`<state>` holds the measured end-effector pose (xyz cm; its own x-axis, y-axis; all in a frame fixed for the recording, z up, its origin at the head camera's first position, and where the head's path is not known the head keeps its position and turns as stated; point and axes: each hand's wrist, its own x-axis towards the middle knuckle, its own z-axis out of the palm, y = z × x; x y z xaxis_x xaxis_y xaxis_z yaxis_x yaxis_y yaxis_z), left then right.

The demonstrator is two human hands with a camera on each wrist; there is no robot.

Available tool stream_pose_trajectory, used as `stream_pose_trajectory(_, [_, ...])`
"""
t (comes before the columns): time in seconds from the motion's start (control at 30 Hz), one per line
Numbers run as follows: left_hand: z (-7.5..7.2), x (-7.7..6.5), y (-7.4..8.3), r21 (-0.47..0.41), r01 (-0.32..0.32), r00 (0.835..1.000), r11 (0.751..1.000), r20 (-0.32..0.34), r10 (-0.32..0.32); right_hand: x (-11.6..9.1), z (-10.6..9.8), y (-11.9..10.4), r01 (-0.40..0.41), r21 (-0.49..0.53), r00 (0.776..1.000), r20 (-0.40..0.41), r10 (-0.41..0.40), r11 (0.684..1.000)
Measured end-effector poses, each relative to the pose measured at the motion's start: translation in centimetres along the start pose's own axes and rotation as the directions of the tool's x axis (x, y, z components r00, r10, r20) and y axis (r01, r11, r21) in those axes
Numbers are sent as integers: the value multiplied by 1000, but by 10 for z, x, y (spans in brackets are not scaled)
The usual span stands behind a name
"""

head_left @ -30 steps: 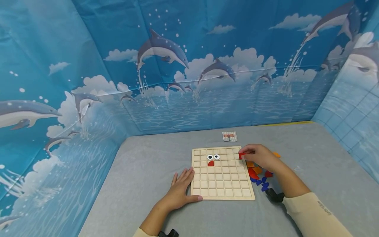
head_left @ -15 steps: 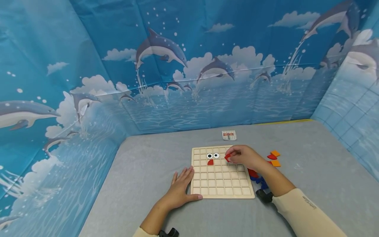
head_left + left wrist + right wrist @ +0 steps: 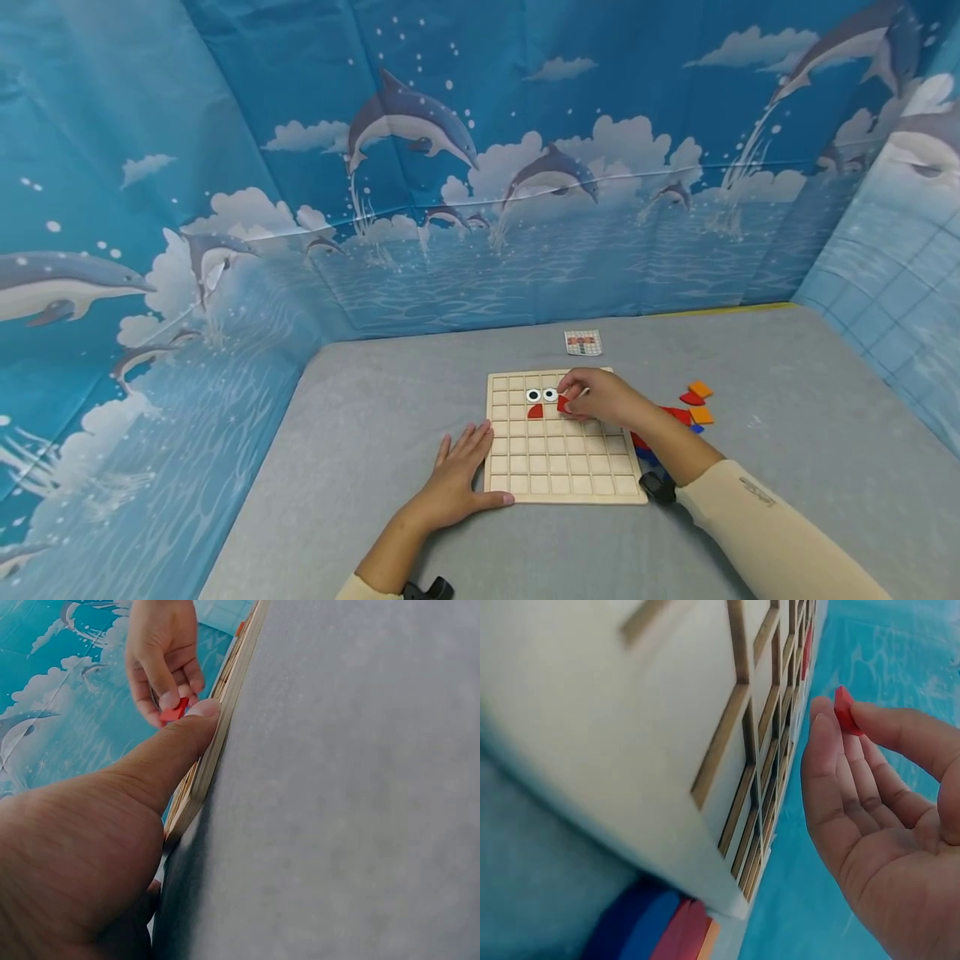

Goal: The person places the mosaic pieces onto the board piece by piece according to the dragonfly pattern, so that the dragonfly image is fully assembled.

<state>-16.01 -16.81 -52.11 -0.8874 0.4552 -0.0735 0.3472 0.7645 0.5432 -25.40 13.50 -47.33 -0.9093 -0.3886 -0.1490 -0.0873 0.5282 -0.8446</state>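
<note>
A square wooden grid board (image 3: pixel 555 462) lies flat before the person. Two round eye pieces (image 3: pixel 542 395) sit in neighbouring cells of its upper part, and a red quarter-round piece (image 3: pixel 535 411) fills the cell below the left eye. Thumb and fingertips of the right hand (image 3: pixel 600 395) pinch another red piece (image 3: pixel 844 711) just above the board, right of that quarter-round. With fingers spread, the left hand (image 3: pixel 459 479) rests at the board's left edge and lower left corner; its thumb (image 3: pixel 180 746) lies against the rim in the left wrist view.
Loose orange pieces (image 3: pixel 701 415), red pieces (image 3: pixel 678 414) and blue pieces (image 3: pixel 634 922) lie right of the board, partly hidden by the right forearm. A small printed pattern card (image 3: pixel 583 342) lies behind the board. A dolphin-print curtain (image 3: pixel 480 183) stands at the back of the grey table (image 3: pixel 360 417).
From the board's right edge, the right hand has moved left over the grid with the red piece, stopping near the eyes. The left hand has stayed in place.
</note>
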Motion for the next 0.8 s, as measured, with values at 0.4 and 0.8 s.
stream_pose_trajectory(0.4, [-1, -1, 2, 3, 4, 1000, 1000, 5, -4, 12, 8, -9, -10, -85, 999, 39, 13, 996])
stream_pose_trajectory(0.8, [-2, -1, 3, -5, 3, 1000, 1000, 9, -3, 17, 15, -9, 18, -166, 999, 36, -12, 986])
